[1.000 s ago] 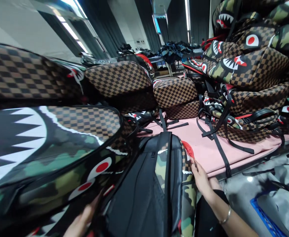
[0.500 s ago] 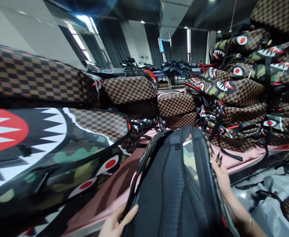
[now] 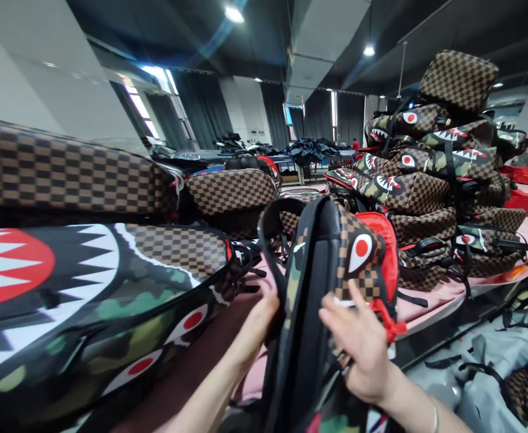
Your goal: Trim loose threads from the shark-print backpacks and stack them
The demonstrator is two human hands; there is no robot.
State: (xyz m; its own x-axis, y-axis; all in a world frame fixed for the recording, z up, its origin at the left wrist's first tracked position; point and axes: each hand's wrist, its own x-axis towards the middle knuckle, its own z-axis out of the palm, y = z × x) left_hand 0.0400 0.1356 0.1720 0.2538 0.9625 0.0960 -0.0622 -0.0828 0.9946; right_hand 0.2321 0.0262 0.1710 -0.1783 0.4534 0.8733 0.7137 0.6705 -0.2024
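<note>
In front of me a backpack [image 3: 309, 264] stands on edge, its black side panel towards me and its red lining showing at the right. Its front carries brown-and-black checks, camouflage and a red-and-white eye. My left hand [image 3: 261, 313] grips it at the strap side, the fingertips partly hidden behind the black strap [image 3: 270, 252]. Against the checked front is my right hand [image 3: 361, 346], fingers spread and slightly blurred. A large shark-print bag [image 3: 156, 276] lies close on the left.
A tall heap of similar backpacks [image 3: 430, 186] rises at the right on the pink-covered table [image 3: 426, 300]. More checked bags [image 3: 234, 189] stand behind. Grey plastic [image 3: 494, 355] lies below the table's right edge. Dark goods [image 3: 313, 150] cover a far table.
The backpack has turned from its black padded back to its side and printed front. My right hand has left its edge and spread open; my left hand has moved up and right.
</note>
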